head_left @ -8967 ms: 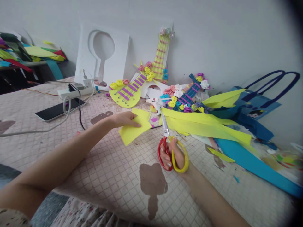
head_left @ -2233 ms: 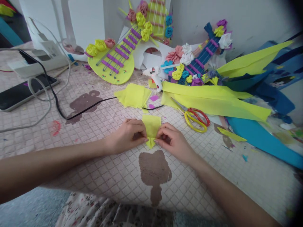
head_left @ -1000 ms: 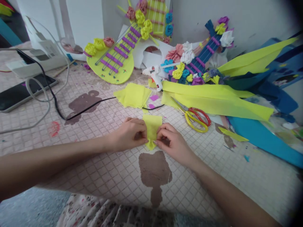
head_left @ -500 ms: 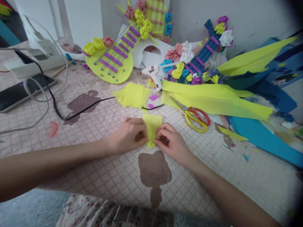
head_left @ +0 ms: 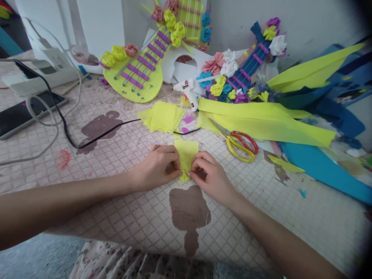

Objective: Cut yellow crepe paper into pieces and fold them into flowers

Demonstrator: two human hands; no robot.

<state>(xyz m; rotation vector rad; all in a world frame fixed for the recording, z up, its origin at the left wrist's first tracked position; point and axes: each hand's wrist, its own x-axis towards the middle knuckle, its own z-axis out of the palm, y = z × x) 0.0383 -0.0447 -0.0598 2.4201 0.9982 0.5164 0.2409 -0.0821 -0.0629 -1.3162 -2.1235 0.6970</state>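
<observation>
The scissors (head_left: 229, 135) lie on the patterned tablecloth (head_left: 139, 221), their tip over the edge of the long yellow strips (head_left: 264, 122). To the left of the scissors, and nearer to the person, is the small yellow sheet (head_left: 186, 152), between the two hands. The left hand (head_left: 161, 164) has its thumb and forefinger closed together on the left side of this sheet, near its lower end. The right hand (head_left: 213, 176) pinches the right side in the same way, and between the fingertips the paper is gathered into small folds. Farther left of the scissors there is a stack of yellow pieces (head_left: 164, 117). Behind the scissors stands the white glue gun (head_left: 189, 93); to their right extends a blue strip (head_left: 322, 166).
</observation>
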